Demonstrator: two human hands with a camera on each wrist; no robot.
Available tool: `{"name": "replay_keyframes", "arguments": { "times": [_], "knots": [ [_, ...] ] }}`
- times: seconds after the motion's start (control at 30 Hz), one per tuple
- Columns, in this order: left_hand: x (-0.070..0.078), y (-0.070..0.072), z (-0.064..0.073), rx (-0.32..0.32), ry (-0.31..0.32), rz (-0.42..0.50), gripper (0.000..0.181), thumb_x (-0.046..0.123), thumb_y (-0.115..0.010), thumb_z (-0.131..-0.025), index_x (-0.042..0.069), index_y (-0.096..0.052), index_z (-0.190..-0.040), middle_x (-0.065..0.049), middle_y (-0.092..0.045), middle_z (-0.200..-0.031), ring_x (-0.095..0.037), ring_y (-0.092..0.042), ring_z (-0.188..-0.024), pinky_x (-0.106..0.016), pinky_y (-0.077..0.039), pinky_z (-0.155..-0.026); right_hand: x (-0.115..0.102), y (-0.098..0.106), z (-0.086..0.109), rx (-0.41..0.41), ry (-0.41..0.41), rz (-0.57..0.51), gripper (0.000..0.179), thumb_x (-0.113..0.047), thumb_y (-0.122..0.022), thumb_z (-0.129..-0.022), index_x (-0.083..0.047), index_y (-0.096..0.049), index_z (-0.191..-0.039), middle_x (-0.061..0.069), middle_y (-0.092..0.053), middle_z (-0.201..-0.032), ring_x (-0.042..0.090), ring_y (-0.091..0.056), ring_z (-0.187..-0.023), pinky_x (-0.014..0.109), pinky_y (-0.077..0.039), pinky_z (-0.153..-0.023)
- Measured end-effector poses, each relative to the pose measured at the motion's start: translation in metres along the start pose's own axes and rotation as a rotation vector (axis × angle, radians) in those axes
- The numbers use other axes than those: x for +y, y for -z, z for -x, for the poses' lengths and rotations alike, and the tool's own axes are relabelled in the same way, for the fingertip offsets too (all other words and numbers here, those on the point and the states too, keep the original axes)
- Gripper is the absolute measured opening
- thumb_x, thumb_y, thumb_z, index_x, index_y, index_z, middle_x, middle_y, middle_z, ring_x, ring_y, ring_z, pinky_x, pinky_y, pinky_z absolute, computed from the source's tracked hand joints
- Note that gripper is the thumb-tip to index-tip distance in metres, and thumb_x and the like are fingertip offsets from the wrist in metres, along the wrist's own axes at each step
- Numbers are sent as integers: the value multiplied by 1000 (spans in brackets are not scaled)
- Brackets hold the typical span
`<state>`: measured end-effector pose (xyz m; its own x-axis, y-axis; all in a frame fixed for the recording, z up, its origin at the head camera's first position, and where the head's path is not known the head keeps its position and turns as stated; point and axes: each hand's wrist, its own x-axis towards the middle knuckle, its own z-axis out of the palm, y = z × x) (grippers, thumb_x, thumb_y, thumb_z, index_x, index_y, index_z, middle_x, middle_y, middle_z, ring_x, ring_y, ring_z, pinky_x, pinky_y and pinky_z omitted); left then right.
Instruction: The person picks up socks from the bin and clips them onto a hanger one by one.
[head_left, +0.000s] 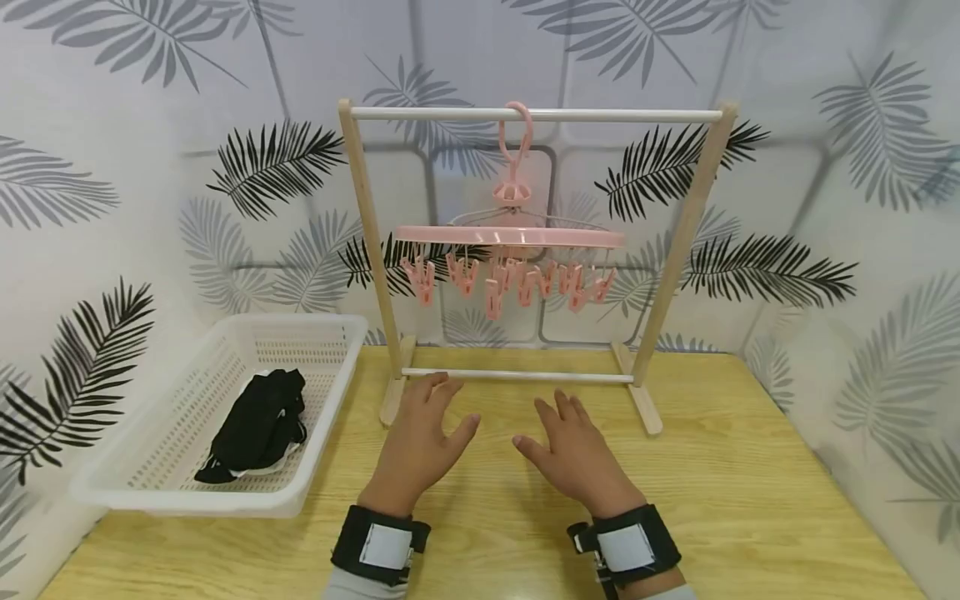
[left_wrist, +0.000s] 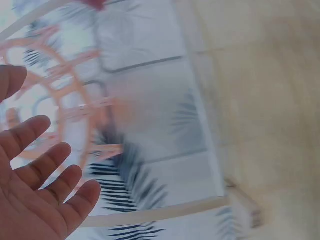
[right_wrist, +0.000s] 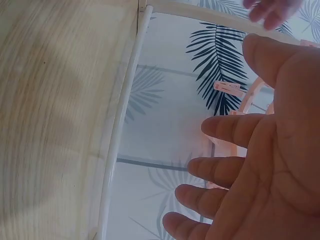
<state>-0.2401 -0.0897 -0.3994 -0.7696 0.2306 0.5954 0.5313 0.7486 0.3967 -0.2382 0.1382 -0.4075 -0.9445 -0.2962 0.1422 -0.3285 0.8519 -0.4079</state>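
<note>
Both hands are held over the table in front of a wooden drying stand, apart from each other and holding nothing. My left hand [head_left: 422, 440] has its fingers spread and thumb out, near the stand's lower white rod [head_left: 517, 377]. The right hand [head_left: 573, 454] mirrors it, palm turned inward with relaxed fingers. From the stand's top rod [head_left: 622, 115] hangs a pink round clip hanger [head_left: 510, 237], with several pink clothespins [head_left: 492, 298] dangling under its ring. In both wrist views the palms and loosely extended fingers show, with the hanger partly behind them.
At the left stands a white plastic basket [head_left: 330, 433] with black cloth [head_left: 258, 425] and a bit of white fabric in it. The stand's wooden feet [head_left: 647, 410] rest on the yellow wood-grain table [head_left: 750, 483]. A leaf-patterned sheet [head_left: 847, 333] hangs behind.
</note>
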Motion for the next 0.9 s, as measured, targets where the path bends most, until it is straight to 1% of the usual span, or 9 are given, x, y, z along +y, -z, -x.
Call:
{"name": "replay_keyframes", "arguments": {
  "times": [0.1,0.17,0.33,0.43,0.57,0.67,0.77,0.83,0.9],
  "knots": [
    [7,16,-6,110,-62,55,42,30,-65,-86,5,-60,-120,-16,-54,-124,-31,-45,-116,-53,-46,-90,1,0,-1,-17,-2,-17,77,-59,-44,-91,-4,-34,-144,28,-21,-150,44,-12,-136,65,-26,-104],
    [13,28,-10,159,-97,91,41,28,-65,-86,4,-60,-119,-16,-54,-122,-30,-46,-115,-54,-46,-90,2,0,-2,-16,0,-29,77,-60,-44,-91,-4,-35,-144,27,-22,-150,44,-15,-135,64,-27,-103],
    [25,56,-29,237,-181,131,39,24,-65,-86,2,-60,-118,-17,-53,-122,-29,-46,-116,-52,-45,-92,6,3,-3,5,-2,-62,75,-58,-46,-91,-5,-37,-142,25,-29,-148,41,-25,-133,62,-31,-102],
    [32,73,-46,273,-201,155,37,22,-65,-85,1,-61,-116,-19,-52,-124,-28,-45,-117,-52,-44,-93,8,3,-3,2,-6,-85,72,-56,-47,-91,-6,-39,-142,24,-32,-147,40,-29,-131,61,-33,-101],
    [42,95,-68,276,-176,149,40,24,-65,-85,2,-59,-117,-20,-46,-130,-27,-40,-122,-51,-41,-96,9,1,-3,1,-5,-96,70,-55,-49,-91,-6,-42,-140,24,-35,-145,39,-32,-130,59,-34,-101],
    [46,106,-84,242,-149,106,45,29,-64,-86,3,-56,-121,-20,-41,-134,-29,-36,-126,-53,-38,-100,10,1,-3,6,5,-88,69,-54,-49,-91,-6,-43,-139,24,-36,-144,39,-33,-129,59,-35,-101],
    [45,112,-101,209,-118,94,48,34,-62,-88,3,-53,-124,-19,-39,-136,-30,-36,-125,-51,-38,-99,10,1,-3,8,7,-87,66,-51,-51,-91,-5,-44,-139,24,-37,-144,39,-34,-128,59,-35,-101],
    [43,116,-111,200,-89,109,50,35,-60,-89,3,-52,-126,-19,-37,-137,-29,-46,-112,-49,-42,-93,9,1,-3,7,16,-86,65,-50,-52,-91,-6,-44,-138,24,-38,-143,39,-35,-128,59,-35,-100],
    [42,120,-121,201,-60,108,50,37,-58,-90,3,-53,-126,-18,-37,-137,-28,-47,-110,-47,-42,-93,8,2,-5,6,26,-92,65,-50,-52,-92,-6,-44,-138,24,-38,-143,39,-35,-128,59,-35,-100]
  ]
}}
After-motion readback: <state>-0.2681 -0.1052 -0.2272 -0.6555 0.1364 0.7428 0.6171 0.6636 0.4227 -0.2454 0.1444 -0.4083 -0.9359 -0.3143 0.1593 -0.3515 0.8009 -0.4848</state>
